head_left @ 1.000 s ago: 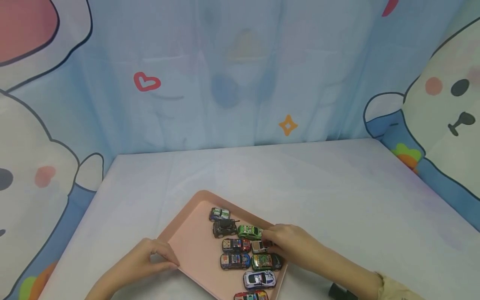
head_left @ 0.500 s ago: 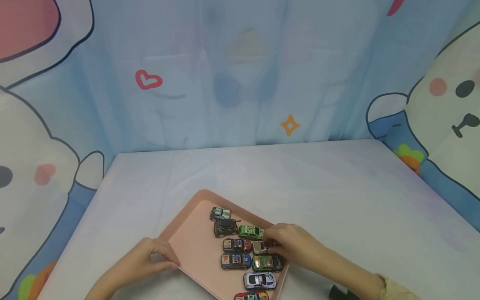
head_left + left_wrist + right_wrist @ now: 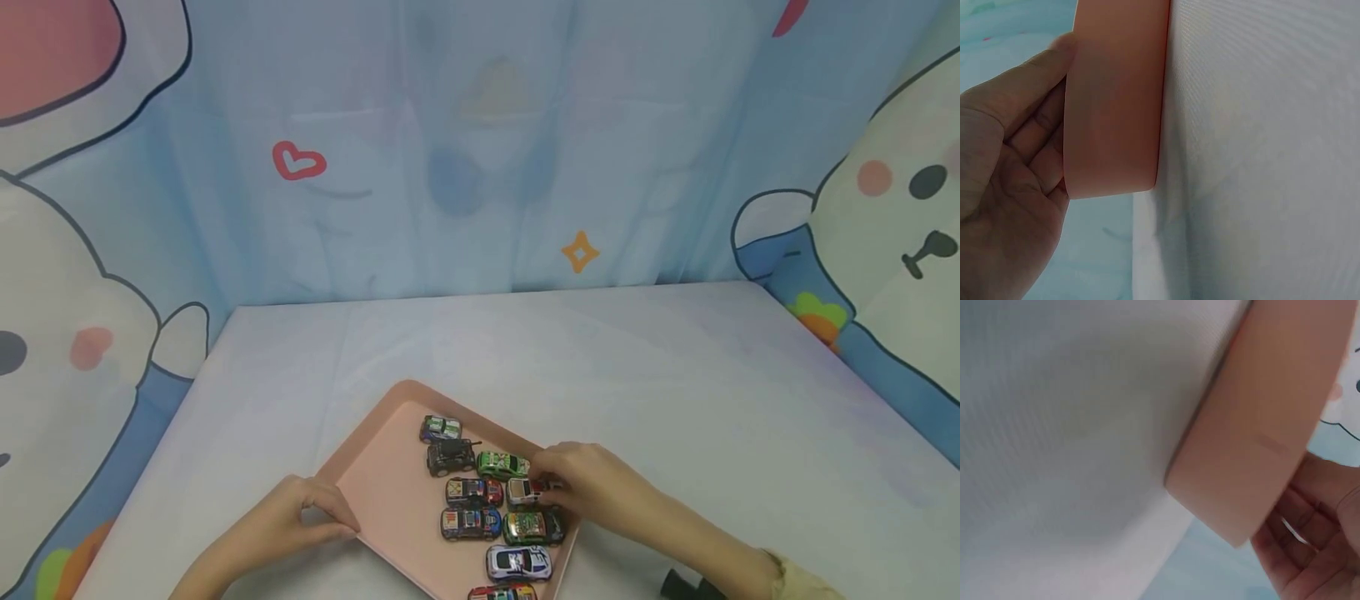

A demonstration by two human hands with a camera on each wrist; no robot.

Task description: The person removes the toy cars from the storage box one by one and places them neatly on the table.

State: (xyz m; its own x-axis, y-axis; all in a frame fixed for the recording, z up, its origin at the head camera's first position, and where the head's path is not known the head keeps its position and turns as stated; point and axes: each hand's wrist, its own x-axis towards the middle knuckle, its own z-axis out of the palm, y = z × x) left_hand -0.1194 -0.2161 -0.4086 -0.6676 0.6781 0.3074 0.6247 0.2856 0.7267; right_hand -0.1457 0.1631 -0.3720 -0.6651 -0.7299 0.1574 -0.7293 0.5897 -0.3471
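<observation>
A pink tray [image 3: 390, 483] with rounded corners lies turned at an angle on the white table, with several toy cars in it. My left hand [image 3: 292, 521] pinches its left corner; in the left wrist view the thumb lies at the rim of the tray wall [image 3: 1113, 106]. Reaching over the right rim, my right hand [image 3: 592, 483] pinches a small white and red toy car [image 3: 522, 492], whose right end the fingers partly cover. Close around it are a green car [image 3: 501, 464], a dark green car [image 3: 532, 527] and a red and black car [image 3: 472, 492].
Elsewhere in the tray are a black vehicle [image 3: 450, 457], a blue car [image 3: 470, 523], a silver-purple car [image 3: 519, 563] and a red car [image 3: 502, 592] cut off by the frame. A black object [image 3: 686, 586] sits by the right forearm. A printed curtain [image 3: 480, 150] hangs behind the table.
The right hand has shifted slightly right, and the white and red toy car has moved a little right with it, showing more. The left hand and tray stay put.
</observation>
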